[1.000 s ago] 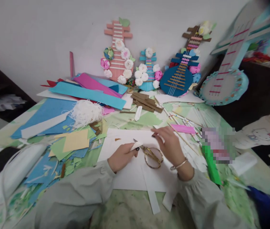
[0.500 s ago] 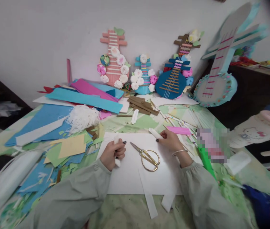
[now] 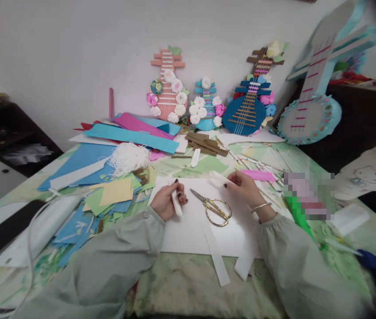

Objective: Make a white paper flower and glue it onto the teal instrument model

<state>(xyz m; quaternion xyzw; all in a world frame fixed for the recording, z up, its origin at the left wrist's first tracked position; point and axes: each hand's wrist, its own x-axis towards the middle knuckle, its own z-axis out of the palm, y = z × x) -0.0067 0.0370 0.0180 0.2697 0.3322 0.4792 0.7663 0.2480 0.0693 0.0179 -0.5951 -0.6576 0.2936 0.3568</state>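
My left hand (image 3: 166, 200) is closed around a folded white paper strip (image 3: 177, 204), which stands tilted between thumb and fingers above the left part of a white sheet (image 3: 188, 239). My right hand (image 3: 243, 190) pinches another white paper strip (image 3: 219, 179) near the sheet's far right edge. Between the hands lie gold-handled scissors (image 3: 213, 208), their closed blades pointing to the far left. A long white paper strip (image 3: 217, 261) and a shorter white piece (image 3: 244, 267) overhang the sheet's near edge.
Coloured paper scraps (image 3: 116, 191) and a tangle of white string (image 3: 129, 158) lie on the left. Brown strips (image 3: 206, 144) are stacked at the back. Lute-shaped paper crafts, including a dark blue one (image 3: 245, 114), lean against the wall. Pink paper (image 3: 257, 175) lies to the right.
The camera view has swung, so the table appears shifted right. My left hand has turned, tilting its strip. My right hand still pinches its strip, now blurred. The scissors stay on the sheet.
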